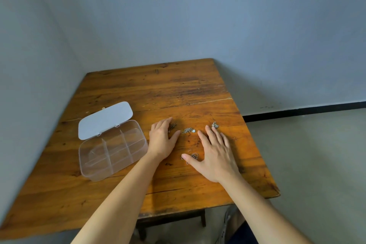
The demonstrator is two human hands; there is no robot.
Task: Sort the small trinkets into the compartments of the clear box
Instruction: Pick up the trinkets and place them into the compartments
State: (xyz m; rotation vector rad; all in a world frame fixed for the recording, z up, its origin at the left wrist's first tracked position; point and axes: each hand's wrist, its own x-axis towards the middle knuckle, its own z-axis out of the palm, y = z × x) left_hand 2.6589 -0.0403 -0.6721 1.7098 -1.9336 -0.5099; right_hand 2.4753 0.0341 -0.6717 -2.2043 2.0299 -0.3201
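The clear box point(112, 150) lies open and apparently empty at the left of the table point(198, 89), lid back. The left hand point(161, 140) is curled over a dark trinket point(172, 126) at its fingertips; whether it is gripped cannot be told. A silvery chain point(187, 130) lies between the hands. The right hand point(214, 152) is spread flat, another trinket point(214, 125) just beyond its fingertips.

Open clear box point(112, 150) left of both spread hands, left hand point(161, 141), right hand point(214, 154), among trinkets point(188, 130)
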